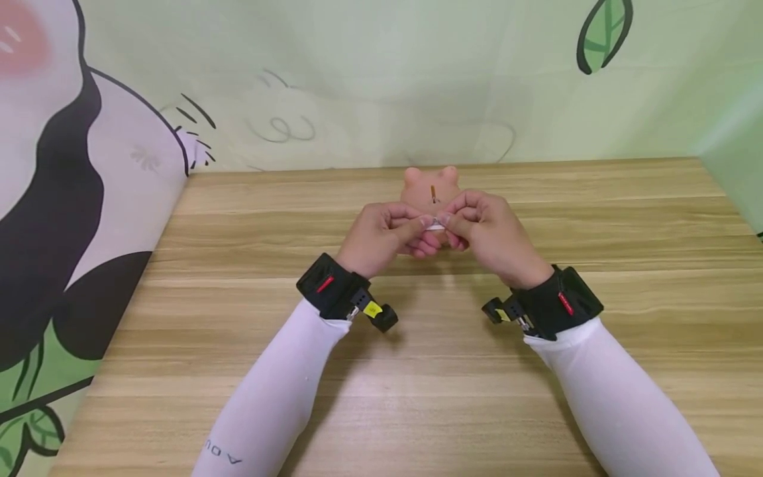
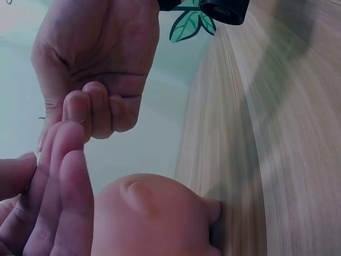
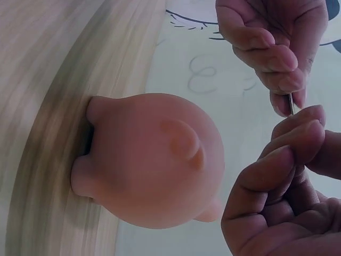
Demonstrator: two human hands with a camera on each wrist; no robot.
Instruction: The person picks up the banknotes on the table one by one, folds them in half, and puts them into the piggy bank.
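A pink pig-shaped piggy bank stands on the table behind my hands, a narrow slot in its back. Its round rear and curled tail fill much of the right wrist view. In front of it and above the table, my left hand and right hand meet at the fingertips. Between them, thumbs and fingers pinch a small thin white and silvery piece. Only a narrow metallic edge of it shows in the right wrist view; fingers cover the rest, so its kind is unclear.
The wood-grain table spreads around and in front of the hands. A pale green printed cloth hangs just behind the piggy bank, with a panda picture at left. Each wrist wears a black strap with a small camera.
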